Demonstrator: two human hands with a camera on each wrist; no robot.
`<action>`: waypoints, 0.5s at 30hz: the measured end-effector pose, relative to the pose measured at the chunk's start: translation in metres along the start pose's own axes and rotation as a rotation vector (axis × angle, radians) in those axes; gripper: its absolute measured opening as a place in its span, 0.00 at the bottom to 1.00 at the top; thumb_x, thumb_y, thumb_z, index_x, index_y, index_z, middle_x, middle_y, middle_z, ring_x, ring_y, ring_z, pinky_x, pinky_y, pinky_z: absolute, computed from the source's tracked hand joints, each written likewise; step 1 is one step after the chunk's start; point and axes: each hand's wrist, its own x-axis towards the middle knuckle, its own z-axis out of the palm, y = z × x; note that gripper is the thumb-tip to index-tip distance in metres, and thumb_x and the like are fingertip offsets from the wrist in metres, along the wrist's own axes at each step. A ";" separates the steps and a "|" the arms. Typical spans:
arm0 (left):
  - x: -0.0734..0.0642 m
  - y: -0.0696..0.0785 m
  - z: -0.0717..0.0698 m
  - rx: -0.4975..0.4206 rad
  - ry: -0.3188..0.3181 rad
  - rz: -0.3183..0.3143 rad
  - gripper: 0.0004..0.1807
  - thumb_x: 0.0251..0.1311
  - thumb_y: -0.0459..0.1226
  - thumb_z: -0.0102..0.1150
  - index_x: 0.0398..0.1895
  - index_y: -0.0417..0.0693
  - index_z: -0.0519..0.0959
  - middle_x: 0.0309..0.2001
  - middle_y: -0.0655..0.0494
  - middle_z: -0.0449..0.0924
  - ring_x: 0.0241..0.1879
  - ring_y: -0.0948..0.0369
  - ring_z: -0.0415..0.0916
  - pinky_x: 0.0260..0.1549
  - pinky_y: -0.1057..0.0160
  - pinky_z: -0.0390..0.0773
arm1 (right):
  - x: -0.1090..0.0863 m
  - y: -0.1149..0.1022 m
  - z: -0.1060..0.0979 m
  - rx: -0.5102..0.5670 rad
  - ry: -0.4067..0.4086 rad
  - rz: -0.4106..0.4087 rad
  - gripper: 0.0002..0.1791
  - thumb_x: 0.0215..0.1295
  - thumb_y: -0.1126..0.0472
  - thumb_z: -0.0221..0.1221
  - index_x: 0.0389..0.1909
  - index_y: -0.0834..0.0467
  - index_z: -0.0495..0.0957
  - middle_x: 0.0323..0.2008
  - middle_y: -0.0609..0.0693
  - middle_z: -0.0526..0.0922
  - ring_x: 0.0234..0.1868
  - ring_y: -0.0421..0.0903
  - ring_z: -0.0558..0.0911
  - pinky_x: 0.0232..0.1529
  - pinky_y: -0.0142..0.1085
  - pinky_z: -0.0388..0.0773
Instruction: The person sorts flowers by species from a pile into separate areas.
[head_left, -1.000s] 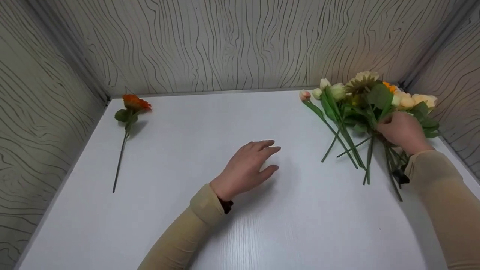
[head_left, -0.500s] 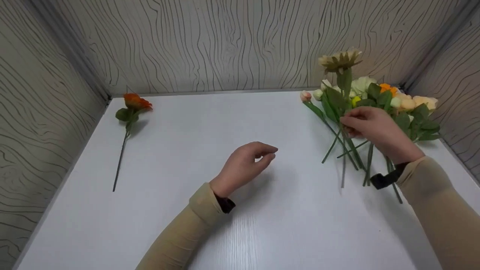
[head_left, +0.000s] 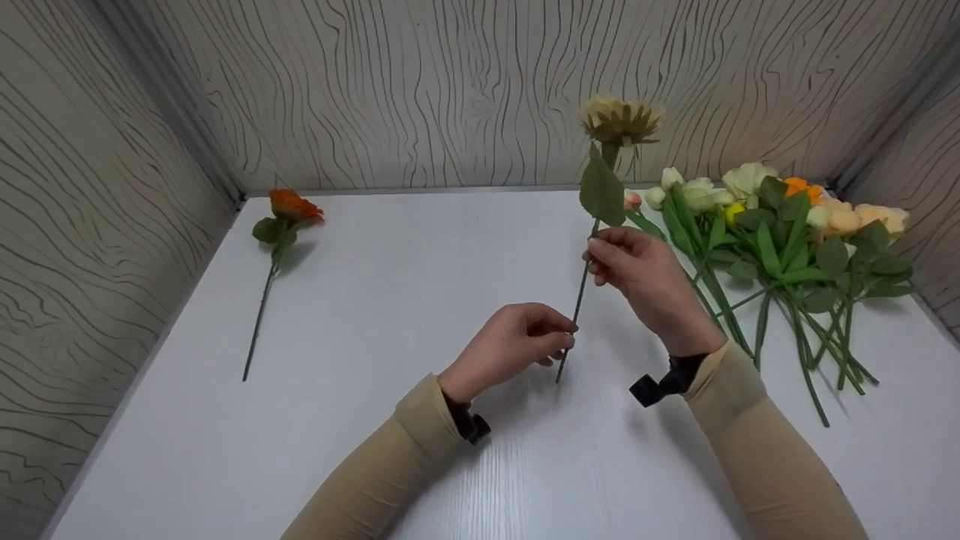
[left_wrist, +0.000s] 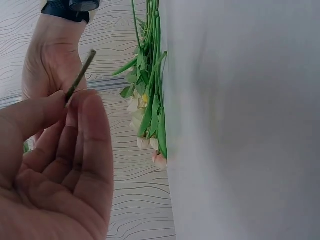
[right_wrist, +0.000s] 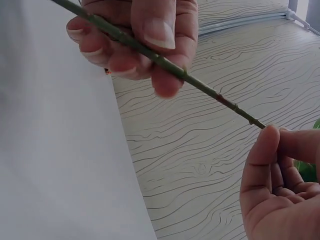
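Note:
A cream flower (head_left: pixel 621 124) with a broad green leaf stands nearly upright above the table, its head seen from below. My right hand (head_left: pixel 649 281) pinches its stem (right_wrist: pixel 200 87) just under the leaf, between thumb and index finger. Lower down, my left hand (head_left: pixel 517 345) has thumb and index finger closed around the same stem, near its bottom end. In the left wrist view the cut stem end (left_wrist: pixel 82 75) sticks out past the left fingertips. That view leaves the flower head out of sight.
An orange flower (head_left: pixel 292 206) lies alone at the table's left. On the right is a pile of flowers (head_left: pixel 780 232), white, yellow, orange and peach, their stems pointing toward me. Wood-grain panels (head_left: pixel 450 90) enclose the white table (head_left: pixel 420 247) behind and at both sides.
My right hand has drawn the cream flower out of the pile and carried it left to the middle. My left hand's fingers have closed on the lower stem.

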 end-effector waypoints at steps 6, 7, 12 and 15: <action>-0.001 -0.002 0.000 -0.042 -0.022 -0.036 0.08 0.70 0.32 0.61 0.49 0.43 0.85 0.43 0.41 0.86 0.35 0.59 0.85 0.39 0.60 0.86 | -0.001 0.005 0.002 0.065 -0.017 -0.006 0.19 0.73 0.58 0.64 0.54 0.67 0.75 0.43 0.56 0.82 0.44 0.49 0.82 0.49 0.38 0.83; -0.001 -0.002 0.000 -0.045 -0.026 -0.038 0.08 0.70 0.31 0.60 0.49 0.42 0.84 0.43 0.41 0.86 0.35 0.59 0.85 0.39 0.60 0.86 | 0.000 0.005 0.002 0.086 -0.022 -0.005 0.18 0.73 0.59 0.64 0.54 0.67 0.76 0.42 0.56 0.82 0.43 0.49 0.83 0.49 0.38 0.83; 0.001 -0.003 0.000 -0.047 -0.049 -0.042 0.10 0.70 0.29 0.58 0.49 0.39 0.84 0.42 0.41 0.86 0.35 0.59 0.85 0.38 0.60 0.86 | 0.000 0.008 0.002 0.131 -0.024 -0.006 0.15 0.72 0.60 0.64 0.53 0.66 0.80 0.40 0.55 0.85 0.40 0.48 0.85 0.46 0.38 0.84; 0.001 -0.003 0.001 -0.045 -0.061 -0.048 0.10 0.70 0.30 0.59 0.49 0.39 0.84 0.42 0.42 0.86 0.35 0.58 0.85 0.38 0.61 0.86 | -0.001 0.009 0.000 0.118 -0.010 -0.010 0.16 0.72 0.60 0.64 0.53 0.66 0.80 0.39 0.56 0.86 0.40 0.49 0.86 0.46 0.39 0.85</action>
